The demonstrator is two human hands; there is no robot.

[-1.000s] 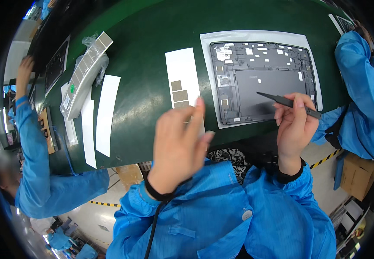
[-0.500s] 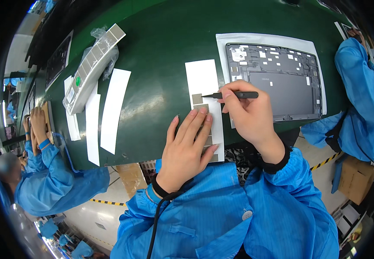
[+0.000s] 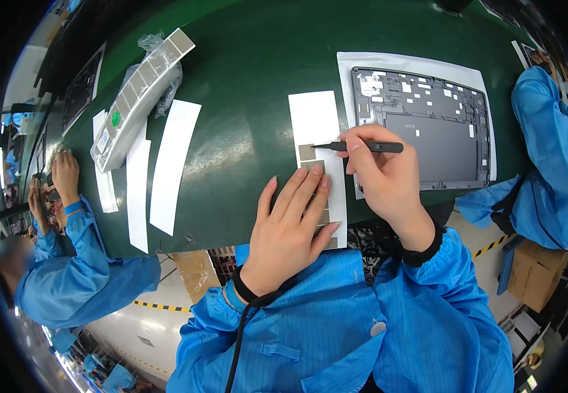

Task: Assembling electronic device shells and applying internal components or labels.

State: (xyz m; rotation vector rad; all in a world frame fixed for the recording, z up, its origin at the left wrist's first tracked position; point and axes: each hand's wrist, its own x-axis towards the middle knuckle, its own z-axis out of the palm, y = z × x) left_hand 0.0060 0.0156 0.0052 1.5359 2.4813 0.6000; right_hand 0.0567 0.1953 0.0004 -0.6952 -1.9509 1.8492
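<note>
A white backing strip [image 3: 315, 118] lies on the green table before me, bearing a column of grey-brown square pads [image 3: 307, 152]. My left hand [image 3: 290, 223] rests flat on the strip, fingers stretched out, covering several of the pads. Black tweezers [image 3: 379, 147] are pinched in my right hand [image 3: 385, 173], pointing left. Their tip meets the right edge of the topmost pad; whether it has caught that edge I cannot tell. Right of the strip, a dark grey device housing [image 3: 428, 144] dotted with small white stickers lies on a white sheet [image 3: 415, 61].
To the left lie several bare white strips [image 3: 176, 167] and a plastic-wrapped stack of pad strips [image 3: 139, 92] with a green dot. Co-workers in blue smocks sit at the left [image 3: 67, 281] and right [image 3: 546, 157]. A cardboard box [image 3: 536, 272] stands on the floor at right.
The view has shifted slightly, so the table things appear a little displaced. The tweezers' tip stays at the topmost pad, and my left hand keeps its place on the strip. The left co-worker's hands have moved.
</note>
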